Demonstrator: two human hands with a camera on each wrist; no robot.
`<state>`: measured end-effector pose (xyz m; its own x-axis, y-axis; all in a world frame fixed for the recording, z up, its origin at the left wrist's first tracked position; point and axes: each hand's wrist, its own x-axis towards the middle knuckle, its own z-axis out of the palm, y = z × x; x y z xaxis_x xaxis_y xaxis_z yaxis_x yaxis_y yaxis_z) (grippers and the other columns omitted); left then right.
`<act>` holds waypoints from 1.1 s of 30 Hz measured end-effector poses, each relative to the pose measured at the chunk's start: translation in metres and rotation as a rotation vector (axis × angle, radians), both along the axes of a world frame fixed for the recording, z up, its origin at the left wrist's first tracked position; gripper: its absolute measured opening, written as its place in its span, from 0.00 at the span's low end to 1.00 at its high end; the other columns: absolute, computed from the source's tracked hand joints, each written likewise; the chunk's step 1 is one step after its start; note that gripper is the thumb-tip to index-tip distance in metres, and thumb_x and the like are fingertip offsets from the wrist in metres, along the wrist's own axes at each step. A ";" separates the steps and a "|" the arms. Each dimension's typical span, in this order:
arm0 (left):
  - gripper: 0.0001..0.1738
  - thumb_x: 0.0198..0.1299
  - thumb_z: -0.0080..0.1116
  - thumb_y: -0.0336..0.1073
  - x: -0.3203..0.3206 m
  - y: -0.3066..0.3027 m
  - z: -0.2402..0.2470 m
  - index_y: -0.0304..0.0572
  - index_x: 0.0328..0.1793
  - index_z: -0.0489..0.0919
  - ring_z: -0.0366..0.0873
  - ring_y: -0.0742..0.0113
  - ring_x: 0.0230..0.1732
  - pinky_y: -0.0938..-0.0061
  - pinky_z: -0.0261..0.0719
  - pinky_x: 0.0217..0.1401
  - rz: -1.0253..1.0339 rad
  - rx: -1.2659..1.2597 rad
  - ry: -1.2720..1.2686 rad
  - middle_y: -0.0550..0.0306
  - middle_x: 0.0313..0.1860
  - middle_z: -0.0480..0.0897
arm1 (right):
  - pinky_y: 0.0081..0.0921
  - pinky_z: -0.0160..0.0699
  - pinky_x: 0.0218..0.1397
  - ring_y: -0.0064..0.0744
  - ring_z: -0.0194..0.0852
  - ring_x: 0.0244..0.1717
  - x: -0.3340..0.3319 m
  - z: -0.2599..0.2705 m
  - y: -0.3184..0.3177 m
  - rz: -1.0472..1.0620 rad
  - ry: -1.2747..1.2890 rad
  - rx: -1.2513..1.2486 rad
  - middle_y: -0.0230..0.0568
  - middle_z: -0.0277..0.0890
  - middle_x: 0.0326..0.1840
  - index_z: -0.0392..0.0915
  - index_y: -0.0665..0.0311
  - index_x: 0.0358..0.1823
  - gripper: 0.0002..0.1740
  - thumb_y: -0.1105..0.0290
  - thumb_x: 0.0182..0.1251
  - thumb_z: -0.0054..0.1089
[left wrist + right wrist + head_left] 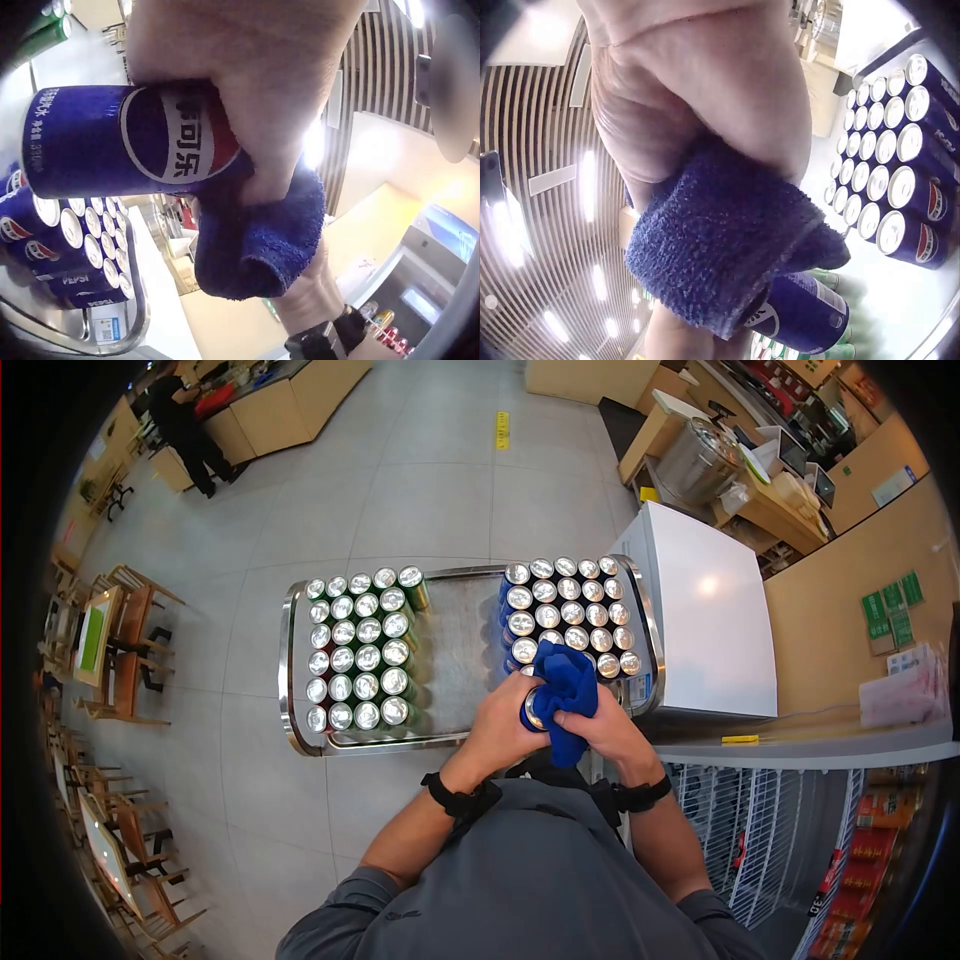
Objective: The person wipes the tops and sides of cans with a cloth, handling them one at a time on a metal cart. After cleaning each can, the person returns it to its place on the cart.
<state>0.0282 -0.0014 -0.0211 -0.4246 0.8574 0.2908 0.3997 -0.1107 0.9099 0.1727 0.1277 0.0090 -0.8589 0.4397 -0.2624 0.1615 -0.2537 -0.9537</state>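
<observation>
My left hand [503, 728] grips a blue can [82, 142] with red and white on its label, fingers curled round it. A blue cloth [712, 232] is bunched in my right hand [610, 732], whose thumb and fingers pinch it against the can's top end. In the left wrist view the can lies sideways, its printed side showing and one end covered by the cloth. Both hands are close together over the near edge of a metal cart [455, 650], beside the rows of blue cans [545, 591].
Rows of green cans [368, 630] stand on the cart's left side. A white cabinet [710, 610] is right of the cart, with an opened cooler with wire shelves [700, 800] below. Wooden chairs [135, 630] stand left; a person [180, 425] is far off at a counter.
</observation>
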 end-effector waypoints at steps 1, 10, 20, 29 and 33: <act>0.30 0.45 0.76 0.35 0.003 0.002 0.001 0.40 0.57 0.78 0.81 0.39 0.49 0.55 0.80 0.51 -0.009 0.015 -0.004 0.45 0.47 0.81 | 0.27 0.77 0.64 0.24 0.77 0.57 0.002 0.001 0.001 0.027 -0.011 0.020 0.36 0.80 0.57 0.73 0.68 0.67 0.29 0.76 0.64 0.70; 0.23 0.53 0.70 0.34 0.037 0.030 0.016 0.41 0.55 0.78 0.81 0.38 0.49 0.55 0.80 0.51 0.026 -0.036 -0.018 0.44 0.45 0.81 | 0.28 0.83 0.55 0.26 0.82 0.48 0.009 0.019 0.007 -0.172 -0.036 0.398 0.40 0.85 0.50 0.79 0.70 0.60 0.25 0.71 0.62 0.74; 0.32 0.46 0.75 0.32 0.063 0.065 0.035 0.38 0.61 0.78 0.83 0.50 0.50 0.63 0.80 0.56 0.024 -0.036 0.065 0.47 0.49 0.82 | 0.28 0.79 0.62 0.29 0.80 0.56 0.048 -0.027 0.044 -0.404 0.271 0.021 0.36 0.82 0.57 0.77 0.67 0.64 0.18 0.71 0.76 0.61; 0.34 0.49 0.75 0.28 0.084 0.081 0.058 0.37 0.64 0.75 0.80 0.69 0.58 0.71 0.77 0.64 0.012 0.055 -0.357 0.55 0.55 0.82 | 0.32 0.79 0.68 0.30 0.78 0.64 0.054 -0.073 0.063 -0.120 0.245 -0.628 0.36 0.78 0.66 0.71 0.59 0.70 0.26 0.49 0.83 0.47; 0.37 0.44 0.78 0.32 0.092 0.085 0.044 0.36 0.63 0.75 0.79 0.62 0.56 0.68 0.77 0.62 0.044 0.087 -0.077 0.51 0.54 0.79 | 0.30 0.80 0.65 0.29 0.80 0.62 0.061 -0.077 0.071 -0.016 0.178 -0.704 0.38 0.79 0.65 0.71 0.63 0.69 0.27 0.49 0.84 0.46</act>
